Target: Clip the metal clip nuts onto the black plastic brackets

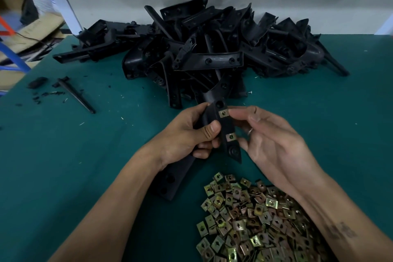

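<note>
Your left hand (187, 134) grips the black bracket (225, 127) in hand, thumb pressed across its face and fingers (201, 153) curled round behind. Your right hand (274, 144) is loosely spread, its fingertips (234, 112) touching the upper clip nut (223, 113) at the bracket's edge; whether they pinch it or only press it, I cannot tell. A second clip nut (231, 137) sits lower on the same edge. The upper nut appears slightly askew; if you let go before it is pushed fully home, it may slip off or leave its hole out of line with the bracket's. The loose clip nuts (255, 219) lie heaped on the green tabletop (85, 155) beneath your right forearm, which could scatter them. The unfinished brackets (202, 49) are stacked at the far side.
</note>
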The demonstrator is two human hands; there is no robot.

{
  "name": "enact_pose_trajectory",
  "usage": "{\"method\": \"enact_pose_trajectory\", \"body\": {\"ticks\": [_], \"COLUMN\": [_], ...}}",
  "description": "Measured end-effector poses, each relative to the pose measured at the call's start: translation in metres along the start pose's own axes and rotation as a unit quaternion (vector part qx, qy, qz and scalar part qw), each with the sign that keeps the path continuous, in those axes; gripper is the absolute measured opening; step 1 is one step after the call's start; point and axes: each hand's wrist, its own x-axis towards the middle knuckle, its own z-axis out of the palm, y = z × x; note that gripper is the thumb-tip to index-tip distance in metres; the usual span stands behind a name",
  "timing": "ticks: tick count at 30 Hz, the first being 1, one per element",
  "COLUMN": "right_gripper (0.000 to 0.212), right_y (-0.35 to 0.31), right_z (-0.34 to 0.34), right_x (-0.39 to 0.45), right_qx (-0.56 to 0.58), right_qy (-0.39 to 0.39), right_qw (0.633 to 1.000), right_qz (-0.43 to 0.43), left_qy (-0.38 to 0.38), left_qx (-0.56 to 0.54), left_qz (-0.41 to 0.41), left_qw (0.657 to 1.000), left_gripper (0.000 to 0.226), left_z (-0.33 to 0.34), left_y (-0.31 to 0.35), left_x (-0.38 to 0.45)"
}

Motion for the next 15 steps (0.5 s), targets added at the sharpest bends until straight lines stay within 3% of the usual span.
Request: {"method": "enact_pose_trajectory", "body": {"ticks": [2,5,8,11,15], "right_gripper": [0.035,0.035,0.027,0.016,0.012], "right_y": [0.001,-0.009,-0.018,-0.022,-0.041], "right_z": [-0.003,0.004,0.023,0.041,0.029], "right_x": [0.001,-0.004,-0.033,-0.080,-0.163], "right_qx": [-0.032,-0.120,-0.270,-0.305,-0.255], "right_qy": [-0.024,0.016,0.013,0.113,0.293], "right_qw": [0.999,0.993,0.963,0.943,0.913], "right_qz": [0.000,0.002,0.012,-0.068,-0.124], "left_qy": [0.040,0.146,0.204,0.177,0.054], "left_qx": [-0.013,-0.057,-0.077,-0.046,0.097], "left_qz": [0.018,0.095,0.151,0.165,0.137], "left_qw": [0.999,0.983,0.964,0.969,0.984], "left_gripper": [0.039,0.017,0.027,0.029,0.017], "left_z": [0.002,0.016,0.051,0.104,0.203], "left_y": [0.002,0.014,0.031,0.030,0.005], "left_x": [-0.001,-0.003,-0.002,-0.001,-0.012]}}
